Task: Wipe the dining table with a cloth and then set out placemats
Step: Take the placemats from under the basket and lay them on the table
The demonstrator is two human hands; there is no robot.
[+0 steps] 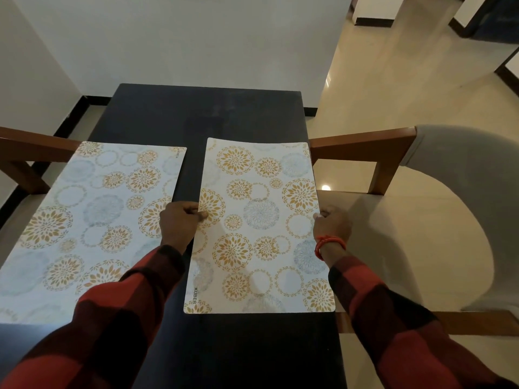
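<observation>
A white placemat (259,226) with gold and grey flower circles lies on the right half of the dark dining table (202,113). My left hand (179,220) pinches its left edge and my right hand (331,221) grips its right edge, which reaches the table's side. A second placemat (90,220) of the same pattern lies flat on the left half, apart from the first by a dark strip. No cloth is in view.
A wooden chair (393,153) with a grey cushioned back stands at the table's right side. Another wooden chair (25,147) stands at the left. A white wall rises behind the table's far end; glossy beige floor spreads to the right.
</observation>
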